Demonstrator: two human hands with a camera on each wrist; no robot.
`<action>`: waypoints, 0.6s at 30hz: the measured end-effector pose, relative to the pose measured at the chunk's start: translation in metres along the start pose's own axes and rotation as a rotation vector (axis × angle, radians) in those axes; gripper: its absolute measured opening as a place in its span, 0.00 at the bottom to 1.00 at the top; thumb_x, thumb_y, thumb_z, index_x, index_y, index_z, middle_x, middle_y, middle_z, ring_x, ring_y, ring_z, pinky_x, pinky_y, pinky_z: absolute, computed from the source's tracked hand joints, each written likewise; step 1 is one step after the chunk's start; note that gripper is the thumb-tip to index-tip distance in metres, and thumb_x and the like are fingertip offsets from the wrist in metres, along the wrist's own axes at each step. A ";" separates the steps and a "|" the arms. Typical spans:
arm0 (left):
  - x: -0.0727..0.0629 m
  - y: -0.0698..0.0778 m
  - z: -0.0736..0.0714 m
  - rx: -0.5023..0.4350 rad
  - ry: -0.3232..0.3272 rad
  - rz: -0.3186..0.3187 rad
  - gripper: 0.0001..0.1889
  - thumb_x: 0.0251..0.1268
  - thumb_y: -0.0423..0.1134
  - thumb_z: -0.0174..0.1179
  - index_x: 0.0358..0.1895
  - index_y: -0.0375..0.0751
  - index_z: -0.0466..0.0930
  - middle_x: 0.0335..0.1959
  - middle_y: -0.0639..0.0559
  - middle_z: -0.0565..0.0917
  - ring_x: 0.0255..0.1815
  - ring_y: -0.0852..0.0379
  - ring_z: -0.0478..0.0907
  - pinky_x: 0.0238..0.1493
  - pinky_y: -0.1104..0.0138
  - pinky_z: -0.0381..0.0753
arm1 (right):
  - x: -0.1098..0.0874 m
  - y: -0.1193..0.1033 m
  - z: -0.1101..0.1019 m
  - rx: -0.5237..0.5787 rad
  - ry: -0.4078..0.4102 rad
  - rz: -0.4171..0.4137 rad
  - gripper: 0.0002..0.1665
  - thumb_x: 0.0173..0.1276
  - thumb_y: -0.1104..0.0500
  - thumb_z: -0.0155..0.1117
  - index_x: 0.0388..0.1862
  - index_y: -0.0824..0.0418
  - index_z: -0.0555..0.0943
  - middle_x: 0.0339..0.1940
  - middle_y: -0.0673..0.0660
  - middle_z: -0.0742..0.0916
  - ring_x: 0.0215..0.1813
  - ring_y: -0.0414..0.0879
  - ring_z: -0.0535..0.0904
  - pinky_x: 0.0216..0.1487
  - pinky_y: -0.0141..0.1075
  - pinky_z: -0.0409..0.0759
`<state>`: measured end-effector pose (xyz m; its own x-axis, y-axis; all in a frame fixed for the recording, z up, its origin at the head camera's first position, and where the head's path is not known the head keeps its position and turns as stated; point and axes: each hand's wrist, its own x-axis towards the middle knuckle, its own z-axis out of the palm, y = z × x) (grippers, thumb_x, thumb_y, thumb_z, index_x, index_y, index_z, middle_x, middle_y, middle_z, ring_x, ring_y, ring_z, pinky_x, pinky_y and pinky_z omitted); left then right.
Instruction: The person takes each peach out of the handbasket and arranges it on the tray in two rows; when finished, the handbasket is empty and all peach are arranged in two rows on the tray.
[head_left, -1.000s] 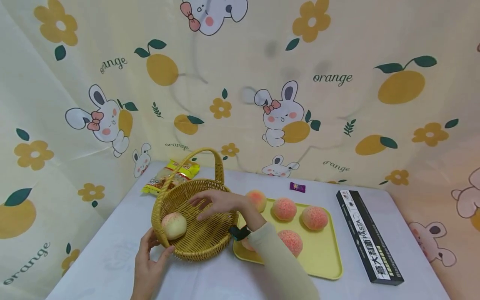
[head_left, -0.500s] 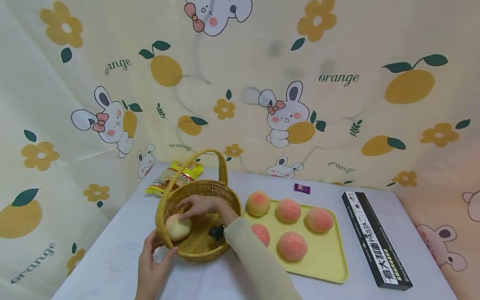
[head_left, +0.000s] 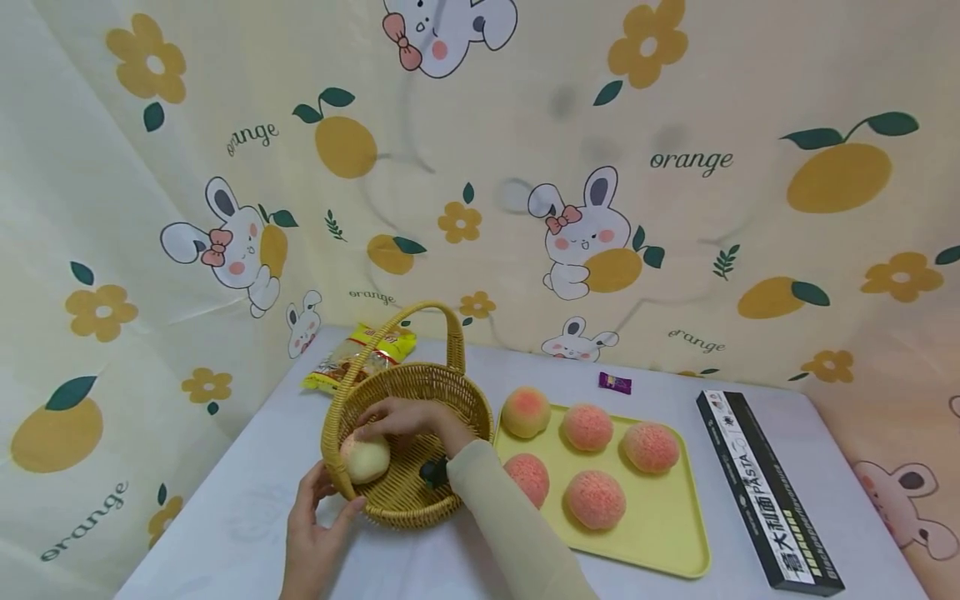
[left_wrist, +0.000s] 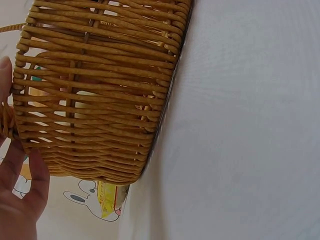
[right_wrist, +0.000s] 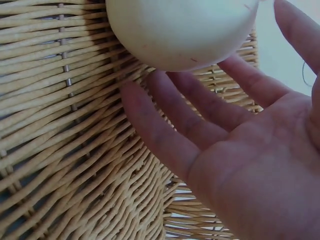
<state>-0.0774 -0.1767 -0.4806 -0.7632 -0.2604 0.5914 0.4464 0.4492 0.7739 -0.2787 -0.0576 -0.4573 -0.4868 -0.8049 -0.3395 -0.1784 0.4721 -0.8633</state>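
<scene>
A yellow wicker basket (head_left: 420,508) with a tall arched handle stands on the table, a pale peach (head_left: 365,460) with a pink top inside at its left. At the basket's left front rim, my left hand (head_left: 318,529) grips the weave between thumb and fingers. My right hand (head_left: 401,417) reaches inside and touches the peach from above. In the right wrist view, the fingers (right_wrist: 165,127) extend to the peach's lower edge, the index fingertip hidden behind it. The thumb (right_wrist: 300,35) stands a little apart from the peach on the other side.
A yellow tray (head_left: 660,533) to the right bears several pink, rough-skinned peaches (head_left: 596,500) and one smoother peach (head_left: 526,412). A yellow snack bag (head_left: 360,358) lies behind the basket. Farther off are a small purple wrapped candy (head_left: 615,382) and a long black pasta box (head_left: 768,492).
My right hand has lowered farther left into the basket, from hovering with spread fingers to touching the peach. My left hand keeps its grip on the rim; the view has shifted slightly.
</scene>
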 end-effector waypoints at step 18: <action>-0.008 -0.035 0.003 0.037 0.016 -0.092 0.40 0.43 0.13 0.71 0.65 0.30 0.70 0.49 0.39 0.80 0.49 0.69 0.74 0.48 0.79 0.71 | 0.004 0.003 0.001 0.164 -0.117 0.024 0.23 0.73 0.54 0.63 0.63 0.63 0.78 0.49 0.53 0.83 0.47 0.46 0.81 0.45 0.48 0.86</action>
<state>-0.0885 -0.1879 -0.5134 -0.7925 -0.3150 0.5222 0.3573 0.4542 0.8161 -0.2805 -0.0600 -0.4614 -0.3844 -0.8351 -0.3935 -0.0213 0.4342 -0.9006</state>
